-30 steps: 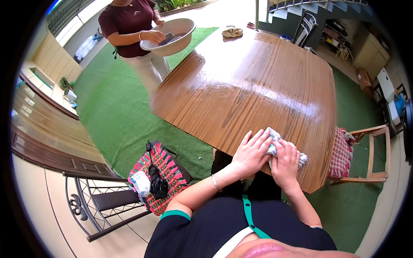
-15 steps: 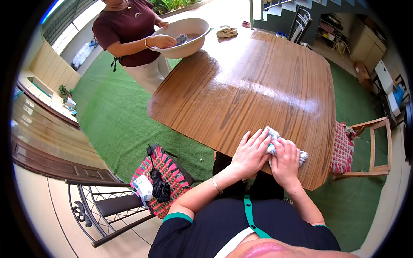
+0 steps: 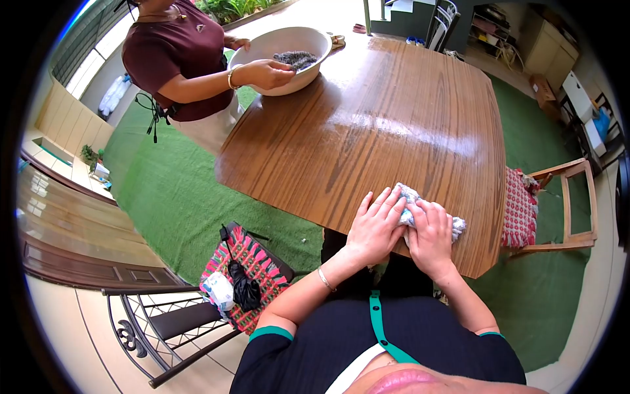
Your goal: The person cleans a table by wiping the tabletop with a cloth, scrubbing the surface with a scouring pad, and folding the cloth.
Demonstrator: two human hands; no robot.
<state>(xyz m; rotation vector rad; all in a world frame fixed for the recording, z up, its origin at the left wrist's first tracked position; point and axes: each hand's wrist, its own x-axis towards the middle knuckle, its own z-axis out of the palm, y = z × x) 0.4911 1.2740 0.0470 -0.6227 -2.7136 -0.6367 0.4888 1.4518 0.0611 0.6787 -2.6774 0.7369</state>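
A folded white and blue patterned cloth (image 3: 430, 211) lies on the wooden table (image 3: 308, 157), close to its near edge. My left hand (image 3: 377, 223) rests beside and partly on the cloth, fingers stretched and slightly spread. My right hand (image 3: 430, 236) is over the cloth, its fingers bent onto it and close together. The thumbs nearly meet between the hands. Part of the cloth is hidden under my fingers.
Across the table, a person in a maroon shirt (image 3: 174, 52) holds a large pale basin (image 3: 282, 82) with a dark fuzzy cloth (image 3: 296, 60) in it. A metal chair (image 3: 177, 322) stands at left, a wooden chair (image 3: 577, 203) at right.
My view has shifted slightly. The other person's hand has moved to the basin's near side, and the dark cloth shows more fully. My hands stay on the patterned cloth, with little change.
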